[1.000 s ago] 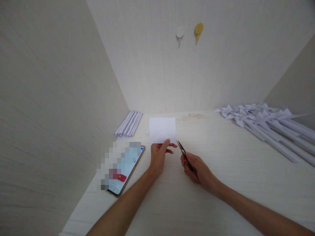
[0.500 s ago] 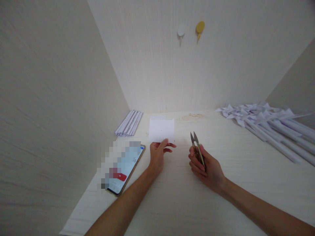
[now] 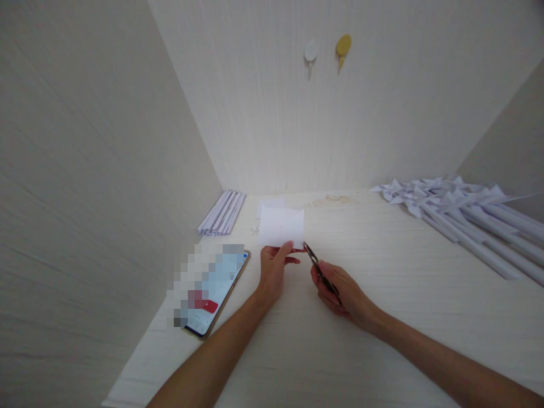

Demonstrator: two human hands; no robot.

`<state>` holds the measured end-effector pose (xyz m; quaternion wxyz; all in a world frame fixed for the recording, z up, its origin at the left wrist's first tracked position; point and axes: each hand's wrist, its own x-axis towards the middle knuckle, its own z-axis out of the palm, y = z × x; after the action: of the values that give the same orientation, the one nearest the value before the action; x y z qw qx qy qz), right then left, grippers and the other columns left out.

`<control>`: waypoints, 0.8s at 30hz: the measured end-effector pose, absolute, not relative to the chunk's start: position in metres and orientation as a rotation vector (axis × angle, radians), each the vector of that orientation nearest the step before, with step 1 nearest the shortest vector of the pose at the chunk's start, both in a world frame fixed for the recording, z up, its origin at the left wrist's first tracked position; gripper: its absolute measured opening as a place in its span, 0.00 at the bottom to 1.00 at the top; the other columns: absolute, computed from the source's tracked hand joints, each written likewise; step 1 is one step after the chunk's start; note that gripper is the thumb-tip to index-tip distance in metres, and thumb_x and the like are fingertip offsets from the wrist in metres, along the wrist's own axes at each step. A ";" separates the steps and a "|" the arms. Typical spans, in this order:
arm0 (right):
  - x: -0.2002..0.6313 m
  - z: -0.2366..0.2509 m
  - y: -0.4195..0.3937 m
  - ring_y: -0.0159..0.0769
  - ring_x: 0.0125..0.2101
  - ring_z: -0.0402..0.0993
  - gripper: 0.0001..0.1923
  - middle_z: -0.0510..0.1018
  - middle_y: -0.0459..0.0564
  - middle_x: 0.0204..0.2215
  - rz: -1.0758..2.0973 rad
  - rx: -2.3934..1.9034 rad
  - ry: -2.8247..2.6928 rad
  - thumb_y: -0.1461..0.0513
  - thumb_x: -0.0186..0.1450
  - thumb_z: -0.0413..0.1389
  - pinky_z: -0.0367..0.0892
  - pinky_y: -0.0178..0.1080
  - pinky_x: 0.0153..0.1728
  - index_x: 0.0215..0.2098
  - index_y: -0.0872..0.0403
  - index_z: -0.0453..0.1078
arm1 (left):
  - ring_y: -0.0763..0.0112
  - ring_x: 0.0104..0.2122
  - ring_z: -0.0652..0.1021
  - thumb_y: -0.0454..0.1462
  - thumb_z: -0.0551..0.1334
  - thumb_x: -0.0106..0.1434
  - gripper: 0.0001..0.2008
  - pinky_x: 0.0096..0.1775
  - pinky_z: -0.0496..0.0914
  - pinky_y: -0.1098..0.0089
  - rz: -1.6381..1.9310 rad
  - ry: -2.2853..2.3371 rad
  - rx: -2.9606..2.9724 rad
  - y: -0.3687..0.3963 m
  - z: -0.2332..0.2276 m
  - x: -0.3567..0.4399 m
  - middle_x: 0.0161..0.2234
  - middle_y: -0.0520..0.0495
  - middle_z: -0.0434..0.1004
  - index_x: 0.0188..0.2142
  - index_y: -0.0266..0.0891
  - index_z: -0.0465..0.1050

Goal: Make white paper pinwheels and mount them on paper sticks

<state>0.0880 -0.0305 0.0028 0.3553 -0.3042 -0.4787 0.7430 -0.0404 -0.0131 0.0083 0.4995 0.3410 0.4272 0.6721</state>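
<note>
You are sitting at a pale table (image 3: 382,340) boxed in by cream walls (image 3: 85,141). At three o'clock, a heap of white paper pinwheels (image 3: 459,212) is lying along the right edge. At nine o'clock, a phone (image 3: 212,292) is lying face up with its screen lit. At eleven o'clock, a bundle of paper rolls (image 3: 222,213) is resting against the left wall. Near the centre, your left hand (image 3: 273,269) is pinching the lower edge of a white paper (image 3: 281,226), holding it upright over the table. Your right hand (image 3: 340,292) is closed around small snips (image 3: 317,266), whose tips are pointing toward eleven o'clock and touching the paper's lower right corner. At twelve o'clock, two small hooks (image 3: 327,48), one white and one yellow, are sticking to the back wall.
</note>
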 end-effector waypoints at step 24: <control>0.087 0.005 -0.033 0.19 0.05 0.40 0.18 0.51 0.34 0.05 1.845 -0.850 -1.309 0.51 0.58 0.44 0.39 0.24 0.04 0.19 0.54 0.56 | 0.67 0.23 0.75 0.38 0.60 0.48 0.10 0.20 0.66 0.75 1.511 1.040 0.958 -0.018 0.010 -0.038 0.25 0.42 0.76 0.24 0.30 0.72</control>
<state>0.0871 -0.0329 0.0050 0.3547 -0.3287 -0.5063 0.7140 -0.0378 -0.0178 0.0097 0.5110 0.3980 0.4319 0.6276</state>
